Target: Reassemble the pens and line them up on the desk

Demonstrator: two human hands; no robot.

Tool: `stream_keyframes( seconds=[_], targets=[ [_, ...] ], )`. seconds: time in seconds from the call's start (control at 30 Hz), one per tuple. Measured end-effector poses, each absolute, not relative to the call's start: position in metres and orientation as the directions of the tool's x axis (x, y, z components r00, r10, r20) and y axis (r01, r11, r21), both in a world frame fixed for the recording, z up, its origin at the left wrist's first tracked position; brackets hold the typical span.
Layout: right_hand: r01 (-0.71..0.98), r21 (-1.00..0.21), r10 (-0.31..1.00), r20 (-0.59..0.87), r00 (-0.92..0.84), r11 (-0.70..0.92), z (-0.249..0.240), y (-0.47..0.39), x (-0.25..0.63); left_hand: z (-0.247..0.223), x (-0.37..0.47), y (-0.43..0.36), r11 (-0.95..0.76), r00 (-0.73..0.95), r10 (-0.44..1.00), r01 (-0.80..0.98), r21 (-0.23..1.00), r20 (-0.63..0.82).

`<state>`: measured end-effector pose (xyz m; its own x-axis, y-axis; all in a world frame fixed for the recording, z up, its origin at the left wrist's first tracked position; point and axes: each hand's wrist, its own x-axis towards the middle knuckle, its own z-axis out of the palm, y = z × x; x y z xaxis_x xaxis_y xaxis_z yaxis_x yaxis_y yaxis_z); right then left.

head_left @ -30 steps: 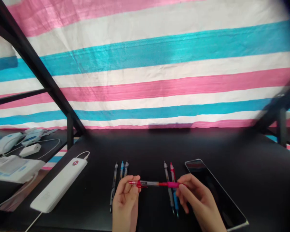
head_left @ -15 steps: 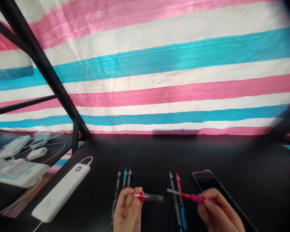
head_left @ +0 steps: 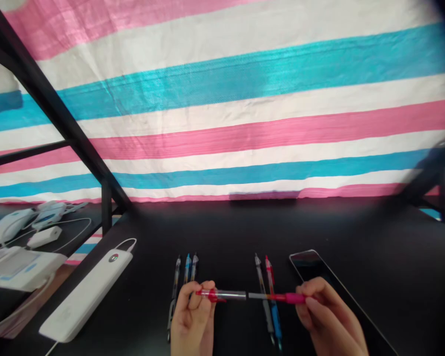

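Between the fingers of my left hand [head_left: 193,316] is a clear pen barrel [head_left: 230,295] with a red clip end, its open end facing right. My right hand [head_left: 328,314] pinches the pink grip of a pen's front part [head_left: 294,298], from which a refill points left. The refill's tip and the barrel's mouth are nearly in line, a small gap apart. Behind my left hand lie several pens [head_left: 175,282], one with a blue top. Under the refill, a grey pen [head_left: 264,296] and a pen with a red top and blue grip [head_left: 274,309] lie side by side.
A smartphone [head_left: 307,264] lies partly beneath my right hand. To the left is a long white power bank [head_left: 85,296] with a cable. Farther left, white devices and cables sit on another surface. Black frame bars and a striped sheet [head_left: 215,138] stand behind the black table [head_left: 207,227].
The refill and the barrel have come closer together and into line, with the pen's front part now level. The whole view has shifted slightly.
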<state>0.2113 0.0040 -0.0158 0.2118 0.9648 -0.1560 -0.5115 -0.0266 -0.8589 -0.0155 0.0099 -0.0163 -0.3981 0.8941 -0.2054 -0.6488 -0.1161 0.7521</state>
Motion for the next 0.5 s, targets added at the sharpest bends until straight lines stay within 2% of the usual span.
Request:
stream_keyframes(
  seconds=[0.3,0.5],
  targets=[
    [-0.500,-0.866,0.974,-0.132,0.182,-0.024,-0.019,0.003,0.212,-0.015,-0.015,0.010,-0.078,-0.376,0.893,-0.669,0.739,-0.246],
    [-0.436,-0.900,0.943,-0.134,0.304,0.012,-0.007,0.000,0.201,-0.008,-0.011,0.008,-0.092,-0.385,0.896,-0.648,0.756,-0.222]
  ],
)
